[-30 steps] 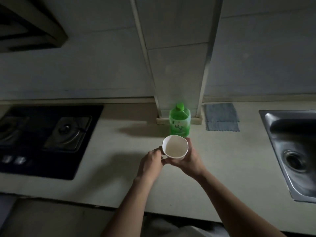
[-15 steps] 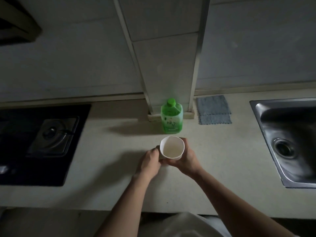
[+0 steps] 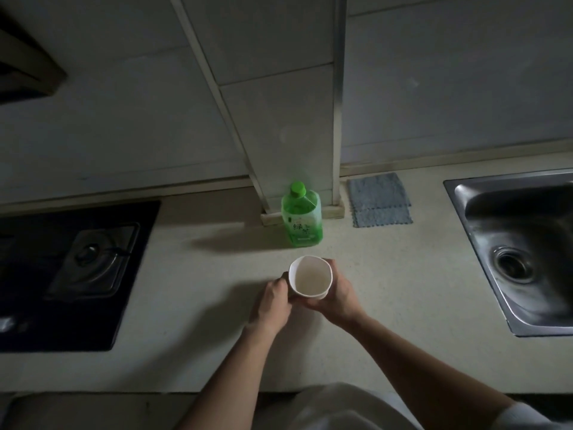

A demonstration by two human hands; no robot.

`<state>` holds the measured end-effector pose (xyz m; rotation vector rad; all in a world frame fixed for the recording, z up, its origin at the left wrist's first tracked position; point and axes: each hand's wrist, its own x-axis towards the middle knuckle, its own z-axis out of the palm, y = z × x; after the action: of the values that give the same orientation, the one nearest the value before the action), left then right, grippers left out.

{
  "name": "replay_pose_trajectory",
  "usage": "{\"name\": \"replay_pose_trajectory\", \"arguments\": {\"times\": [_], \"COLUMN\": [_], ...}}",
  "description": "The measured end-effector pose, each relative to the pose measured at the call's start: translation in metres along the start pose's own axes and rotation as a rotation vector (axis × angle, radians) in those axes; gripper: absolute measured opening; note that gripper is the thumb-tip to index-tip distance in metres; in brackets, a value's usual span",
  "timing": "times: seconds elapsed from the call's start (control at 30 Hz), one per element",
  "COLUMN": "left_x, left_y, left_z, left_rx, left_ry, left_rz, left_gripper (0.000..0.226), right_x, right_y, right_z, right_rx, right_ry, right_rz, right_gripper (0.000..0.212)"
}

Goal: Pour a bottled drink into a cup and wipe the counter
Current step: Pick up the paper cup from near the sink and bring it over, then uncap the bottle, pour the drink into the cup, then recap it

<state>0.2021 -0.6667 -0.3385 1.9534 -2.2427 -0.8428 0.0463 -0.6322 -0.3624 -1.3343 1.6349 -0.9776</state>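
The left hand (image 3: pixel 273 301) curls round the left side of a white cup (image 3: pixel 310 277), and the right hand (image 3: pixel 338 297) wraps its fingers round the right side and lower part, so both hands grip it. The cup looks like thin paper; its rim is squeezed slightly out of round, its pale inside faces up, and I cannot tell whether anything is in it. It is over the middle of the desk (image 3: pixel 403 290); whether its base touches cannot be told.

Just behind the cup a green plastic bottle (image 3: pixel 302 221) stands upright with its green cap on. Its label carries pale Chinese characters; the first reads 绿, the rest is too blurred.

The desk is pale, speckled and matte. A grey-blue folded cloth (image 3: pixel 380 200) with a nubbly weave lies flat to the right of the bottle, against the tiled wall. A steel sink (image 3: pixel 521 249) is at the right, a black glass stove (image 3: pixel 77 268) at the left.
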Motion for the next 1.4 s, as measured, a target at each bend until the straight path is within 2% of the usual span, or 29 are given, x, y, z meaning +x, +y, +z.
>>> {"name": "replay_pose_trajectory", "arguments": {"times": [0.33, 0.5, 0.63, 0.7, 0.87, 1.03, 1.27, 1.4], "left_x": [0.011, 0.016, 0.027, 0.038, 0.073, 0.102, 0.123, 0.136], "left_y": [-0.003, -0.011, -0.022, -0.023, -0.001, 0.013, 0.024, 0.026], "left_z": [-0.003, -0.011, -0.026, -0.037, -0.063, -0.072, -0.077, -0.07], "left_rx": [0.04, 0.104, -0.087, -0.201, -0.432, -0.292, -0.334, -0.432], "left_ry": [-0.077, -0.067, 0.04, 0.093, 0.162, 0.119, 0.066, 0.017], "left_rz": [0.021, -0.009, -0.075, -0.105, -0.117, -0.07, 0.098, 0.117], "left_gripper": [0.05, 0.037, 0.044, 0.052, 0.077, 0.098, 0.094, 0.09], "right_x": [0.005, 0.007, 0.007, 0.008, 0.035, 0.071, 0.095, 0.101], "right_y": [0.008, 0.011, 0.027, 0.034, 0.026, -0.004, -0.024, -0.023], "right_z": [-0.004, -0.011, -0.028, -0.039, -0.062, -0.07, -0.062, -0.051], "right_rx": [-0.075, -0.118, -0.226, -0.257, -0.216, -0.17, -0.17, -0.138], "right_ry": [-0.063, -0.128, -0.188, -0.145, 0.047, 0.066, 0.007, 0.006], "right_rz": [0.01, 0.015, 0.048, 0.084, 0.12, 0.067, -0.033, -0.001], "right_gripper": [0.091, 0.093, 0.108, 0.102, 0.071, 0.053, 0.044, 0.042]}}
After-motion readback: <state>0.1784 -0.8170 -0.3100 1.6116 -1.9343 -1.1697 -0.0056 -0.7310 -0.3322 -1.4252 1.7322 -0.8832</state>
